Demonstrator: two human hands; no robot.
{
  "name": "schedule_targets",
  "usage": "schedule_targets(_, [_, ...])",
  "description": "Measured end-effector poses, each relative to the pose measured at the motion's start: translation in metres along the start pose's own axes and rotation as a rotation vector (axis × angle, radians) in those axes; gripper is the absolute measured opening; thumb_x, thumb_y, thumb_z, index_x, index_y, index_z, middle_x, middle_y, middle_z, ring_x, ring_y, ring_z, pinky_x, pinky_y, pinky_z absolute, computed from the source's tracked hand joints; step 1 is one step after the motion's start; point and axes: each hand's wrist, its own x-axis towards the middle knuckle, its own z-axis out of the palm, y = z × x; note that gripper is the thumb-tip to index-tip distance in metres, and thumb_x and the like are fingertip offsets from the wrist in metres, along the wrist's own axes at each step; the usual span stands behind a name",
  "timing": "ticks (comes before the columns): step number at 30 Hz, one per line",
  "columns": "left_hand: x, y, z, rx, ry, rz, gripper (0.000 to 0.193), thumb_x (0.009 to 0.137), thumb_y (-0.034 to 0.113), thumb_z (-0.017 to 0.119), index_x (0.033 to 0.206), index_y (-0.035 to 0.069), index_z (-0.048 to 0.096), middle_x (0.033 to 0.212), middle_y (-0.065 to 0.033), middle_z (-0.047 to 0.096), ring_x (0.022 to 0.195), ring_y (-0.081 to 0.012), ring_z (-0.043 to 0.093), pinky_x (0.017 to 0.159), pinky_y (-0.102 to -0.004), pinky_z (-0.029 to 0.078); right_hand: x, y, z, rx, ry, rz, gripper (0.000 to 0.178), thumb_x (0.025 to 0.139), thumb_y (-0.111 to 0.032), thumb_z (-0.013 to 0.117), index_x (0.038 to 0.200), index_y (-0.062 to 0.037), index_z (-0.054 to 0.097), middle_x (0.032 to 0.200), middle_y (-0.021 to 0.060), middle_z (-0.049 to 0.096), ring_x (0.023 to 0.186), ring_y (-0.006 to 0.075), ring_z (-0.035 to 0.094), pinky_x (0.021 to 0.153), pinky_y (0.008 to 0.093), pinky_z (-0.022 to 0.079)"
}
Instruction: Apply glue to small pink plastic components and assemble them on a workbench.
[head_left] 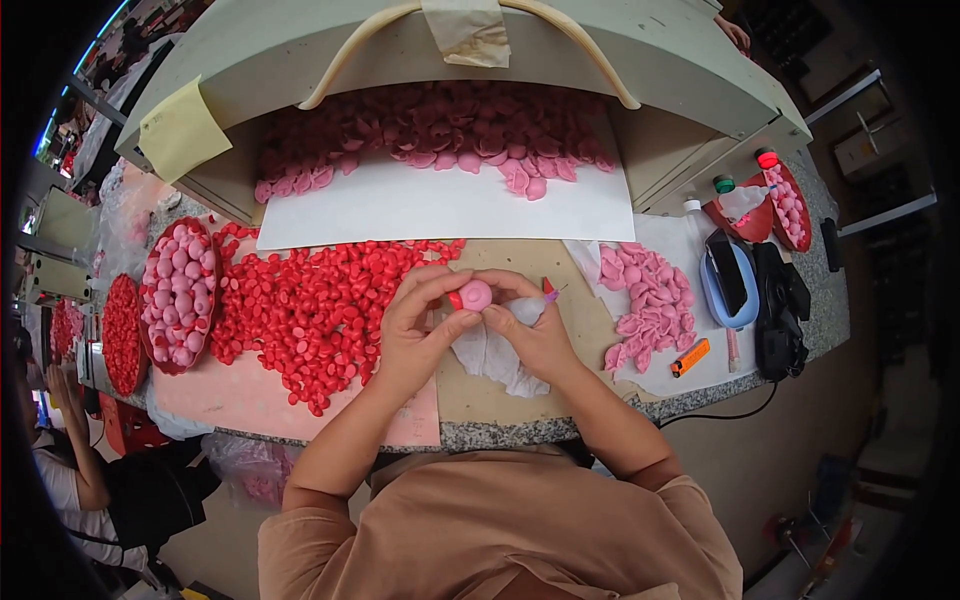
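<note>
A small pink ball-shaped piece (476,295) with a round raised end sits between the fingertips of both my hands, above the table. Against its left side is a small red piece (455,300), pinched by my left hand (412,325). My right hand (540,340) is closed on the pink piece from the other side. A purple needle tip (551,296) sticks out past my right fingers; its whitish, translucent body is mostly hidden in that hand. Crumpled white cloth or tissue (495,365) lies beneath my hands on brown board.
Many loose red pieces (310,310) spread to the left, beside a red bowl of pink balls (180,295). Pink curved shells (650,305) lie right, near an orange lighter-like object (690,358) and a blue container (728,280). A grey hooded machine (690,90) stands ahead, with pink shells inside.
</note>
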Motion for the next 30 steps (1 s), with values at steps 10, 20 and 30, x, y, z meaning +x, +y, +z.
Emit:
schedule_targets(10, [0.0,0.005,-0.003,0.302,0.035,0.092,0.034,0.073,0.006,0.072,0.105,0.005,0.061,0.105,-0.0098,0.054,0.1,-0.0223,0.054,0.084,-0.0316,0.044,0.002,0.008,0.001,0.253,-0.025,0.057,0.037,0.09,-0.013,0.056,0.124,-0.002,0.046,0.114,0.0084,0.054,0.107,0.0155,0.051,0.092,0.0308,0.042])
schedule_targets(20, [0.005,0.008,-0.004,0.384,-0.03,0.229,0.032,0.074,0.002,0.069,0.105,0.004,0.06,0.105,-0.0111,0.06,0.1,-0.0265,0.056,0.086,-0.0348,0.044,0.004,0.0,-0.001,0.048,-0.036,-0.027,0.037,0.089,-0.013,0.058,0.122,-0.0006,0.048,0.114,0.0079,0.054,0.105,0.0157,0.052,0.091,0.0308,0.042])
schedule_targets(30, [0.008,0.01,-0.004,0.524,-0.066,0.218,0.035,0.074,0.002,0.068,0.108,0.004,0.059,0.108,-0.0106,0.06,0.104,-0.0281,0.052,0.091,-0.0381,0.041,0.003,-0.004,-0.001,-0.272,0.096,-0.227,0.034,0.082,-0.003,0.063,0.116,-0.0008,0.056,0.111,0.0073,0.051,0.105,0.0169,0.051,0.09,0.0285,0.043])
